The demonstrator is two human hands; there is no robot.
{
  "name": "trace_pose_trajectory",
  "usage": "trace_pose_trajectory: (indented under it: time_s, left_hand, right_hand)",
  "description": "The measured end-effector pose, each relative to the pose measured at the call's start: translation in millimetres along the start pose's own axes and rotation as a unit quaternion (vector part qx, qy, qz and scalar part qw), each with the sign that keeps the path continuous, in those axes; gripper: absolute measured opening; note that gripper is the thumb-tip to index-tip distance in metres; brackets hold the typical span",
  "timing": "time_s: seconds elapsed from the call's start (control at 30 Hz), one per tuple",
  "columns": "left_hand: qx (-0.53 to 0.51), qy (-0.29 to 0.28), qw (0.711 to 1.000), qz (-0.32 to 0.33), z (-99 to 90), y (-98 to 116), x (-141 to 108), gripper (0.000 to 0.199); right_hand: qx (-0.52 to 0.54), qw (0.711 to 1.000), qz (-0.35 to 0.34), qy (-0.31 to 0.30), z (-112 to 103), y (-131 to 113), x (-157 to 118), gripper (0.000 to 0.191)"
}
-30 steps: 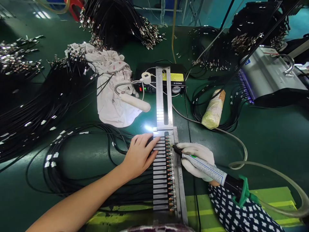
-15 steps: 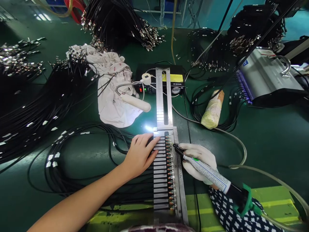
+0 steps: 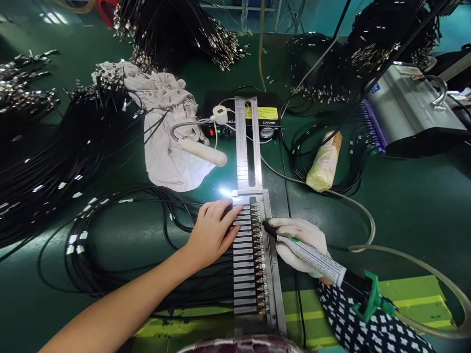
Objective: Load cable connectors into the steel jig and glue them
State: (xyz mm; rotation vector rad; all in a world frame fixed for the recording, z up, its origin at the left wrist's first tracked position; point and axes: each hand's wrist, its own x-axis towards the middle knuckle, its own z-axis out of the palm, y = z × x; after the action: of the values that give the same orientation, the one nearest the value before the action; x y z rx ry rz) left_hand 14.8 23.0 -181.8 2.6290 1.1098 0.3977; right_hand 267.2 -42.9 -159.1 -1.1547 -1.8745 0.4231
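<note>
My left hand [image 3: 211, 233], bare, lies with its fingers apart on the far part of a slotted metal fixture [image 3: 243, 268]. A row of small metal connectors [image 3: 260, 260] on black cables runs along the fixture's right side. In a white glove, my right hand [image 3: 302, 242] is closed around a labelled dispensing syringe [image 3: 312, 257] with a green cap and a hose at its back. The syringe's dark nozzle points left, close beside the connectors near the fixture's far end. Whether its tip touches one I cannot tell.
Behind the fixture stands a black dispenser controller [image 3: 270, 130]. A white gooseneck lamp [image 3: 204, 152] shines over a crumpled cloth [image 3: 162, 162]. Black cable bundles [image 3: 91, 122] lie left. A yellowish wrapped roll [image 3: 324, 164] and a silver machine with violet light [image 3: 412, 108] are right.
The view has shifted slightly. The syringe nozzle has moved a little along the connector row toward me. My left hand stays on the fixture.
</note>
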Motion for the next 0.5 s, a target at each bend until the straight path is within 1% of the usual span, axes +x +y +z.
trace_pose_trajectory:
  time_s: [0.5]
  left_hand:
    - [0.012, 0.001, 1.0, 0.012, -0.4, -0.3, 0.2, 0.04]
  right_hand:
    - [0.003, 1.0, -0.013, 0.003, -3.2, -2.3, -0.2, 0.013]
